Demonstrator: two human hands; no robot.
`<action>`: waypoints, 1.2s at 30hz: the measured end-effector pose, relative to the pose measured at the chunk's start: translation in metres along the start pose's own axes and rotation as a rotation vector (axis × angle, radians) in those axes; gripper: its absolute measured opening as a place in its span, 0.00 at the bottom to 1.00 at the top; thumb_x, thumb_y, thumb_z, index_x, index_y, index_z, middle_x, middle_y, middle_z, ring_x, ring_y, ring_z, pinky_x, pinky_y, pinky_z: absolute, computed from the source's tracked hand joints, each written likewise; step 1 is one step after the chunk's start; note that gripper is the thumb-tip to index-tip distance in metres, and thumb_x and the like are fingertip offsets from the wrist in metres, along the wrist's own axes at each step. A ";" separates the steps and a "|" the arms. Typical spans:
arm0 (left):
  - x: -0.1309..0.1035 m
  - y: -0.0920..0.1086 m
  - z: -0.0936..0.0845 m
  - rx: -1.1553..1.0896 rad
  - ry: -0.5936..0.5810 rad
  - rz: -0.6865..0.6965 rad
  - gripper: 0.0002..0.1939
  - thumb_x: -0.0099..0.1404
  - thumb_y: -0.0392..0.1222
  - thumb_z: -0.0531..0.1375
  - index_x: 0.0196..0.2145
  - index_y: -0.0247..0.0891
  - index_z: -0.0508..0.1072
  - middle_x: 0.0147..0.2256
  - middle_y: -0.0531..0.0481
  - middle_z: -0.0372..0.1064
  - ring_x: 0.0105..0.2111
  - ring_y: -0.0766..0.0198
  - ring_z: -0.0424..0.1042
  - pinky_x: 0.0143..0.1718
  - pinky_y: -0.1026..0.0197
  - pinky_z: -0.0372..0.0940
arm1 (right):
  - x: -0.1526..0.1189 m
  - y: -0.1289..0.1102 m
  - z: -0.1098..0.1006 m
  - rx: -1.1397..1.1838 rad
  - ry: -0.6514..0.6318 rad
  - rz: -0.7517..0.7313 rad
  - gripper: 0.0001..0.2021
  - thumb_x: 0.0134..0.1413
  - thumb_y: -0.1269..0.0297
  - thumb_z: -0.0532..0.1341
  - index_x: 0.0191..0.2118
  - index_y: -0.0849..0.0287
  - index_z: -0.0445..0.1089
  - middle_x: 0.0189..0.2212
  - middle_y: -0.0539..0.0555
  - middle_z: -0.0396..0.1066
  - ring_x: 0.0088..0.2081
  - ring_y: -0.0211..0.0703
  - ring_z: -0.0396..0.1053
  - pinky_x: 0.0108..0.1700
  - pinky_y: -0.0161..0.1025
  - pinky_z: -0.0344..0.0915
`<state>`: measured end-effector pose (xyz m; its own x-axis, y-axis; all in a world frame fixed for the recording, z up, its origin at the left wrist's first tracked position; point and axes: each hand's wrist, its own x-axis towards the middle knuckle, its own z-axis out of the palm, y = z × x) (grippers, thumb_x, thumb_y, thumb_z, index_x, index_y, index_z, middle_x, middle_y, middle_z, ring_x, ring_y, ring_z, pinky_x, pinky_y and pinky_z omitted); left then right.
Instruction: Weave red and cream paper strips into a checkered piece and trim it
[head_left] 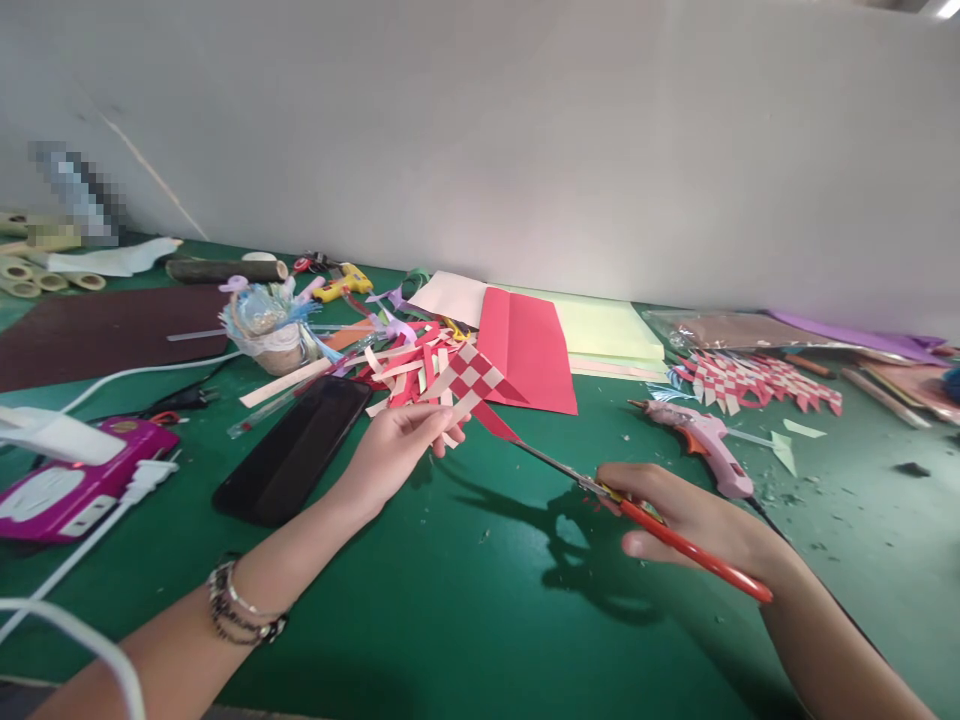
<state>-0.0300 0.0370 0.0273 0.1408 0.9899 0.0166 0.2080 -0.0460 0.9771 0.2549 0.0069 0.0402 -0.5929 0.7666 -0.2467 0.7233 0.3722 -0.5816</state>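
Note:
Between the fingertips of my left hand is a small woven paper piece, checked in red and pale pink with pointed strip ends. One red strip end hangs down toward the scissors. Red-handled scissors are in my right hand, fingers wrapped at the handles. Their blade tips meet the lower end of that red strip. Behind the woven piece lie a heap of red and pale strips and a folded red sheet. More checked woven pieces rest at the right.
A black phone and magenta power strip with white cables lie left. A pink glue gun is right, beside small scraps. Behind are a decorated pot, yellow glue gun, pale green paper and the wall.

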 end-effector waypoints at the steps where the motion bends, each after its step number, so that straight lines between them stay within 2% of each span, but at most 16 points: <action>1: 0.000 0.000 0.000 0.001 -0.003 -0.002 0.15 0.58 0.47 0.55 0.20 0.36 0.72 0.25 0.51 0.69 0.22 0.69 0.61 0.33 0.62 0.61 | 0.000 0.001 0.000 -0.002 -0.002 -0.001 0.30 0.43 0.30 0.43 0.26 0.57 0.54 0.23 0.48 0.55 0.24 0.37 0.51 0.26 0.35 0.50; 9: -0.001 0.002 0.000 0.043 -0.031 0.012 0.15 0.59 0.47 0.55 0.22 0.36 0.72 0.25 0.51 0.69 0.23 0.69 0.61 0.29 0.65 0.59 | 0.003 0.005 0.003 -0.007 -0.023 -0.007 0.29 0.44 0.31 0.44 0.24 0.57 0.50 0.22 0.46 0.52 0.23 0.34 0.47 0.25 0.35 0.47; 21: -0.002 0.001 0.002 0.077 -0.055 0.008 0.17 0.59 0.49 0.54 0.20 0.37 0.72 0.26 0.50 0.71 0.28 0.63 0.68 0.33 0.63 0.61 | 0.001 0.004 0.002 -0.023 -0.024 -0.002 0.28 0.46 0.33 0.46 0.23 0.58 0.52 0.22 0.46 0.53 0.23 0.34 0.48 0.25 0.34 0.48; 27: -0.002 -0.004 0.002 0.089 -0.043 -0.005 0.16 0.59 0.50 0.55 0.25 0.37 0.75 0.23 0.50 0.71 0.24 0.65 0.67 0.34 0.61 0.63 | 0.001 0.006 0.002 -0.039 -0.035 0.008 0.28 0.46 0.33 0.47 0.23 0.58 0.53 0.21 0.46 0.52 0.22 0.33 0.48 0.25 0.34 0.47; 36: -0.002 -0.004 0.005 -0.076 -0.060 -0.032 0.12 0.58 0.47 0.57 0.30 0.38 0.77 0.28 0.49 0.75 0.32 0.60 0.73 0.39 0.59 0.67 | 0.000 0.010 0.002 -0.040 -0.023 0.015 0.24 0.49 0.39 0.52 0.23 0.58 0.53 0.20 0.45 0.52 0.22 0.33 0.47 0.24 0.33 0.46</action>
<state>-0.0262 0.0341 0.0220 0.1937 0.9807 -0.0251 0.1394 -0.0022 0.9902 0.2615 0.0102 0.0328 -0.5897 0.7599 -0.2734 0.7455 0.3820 -0.5461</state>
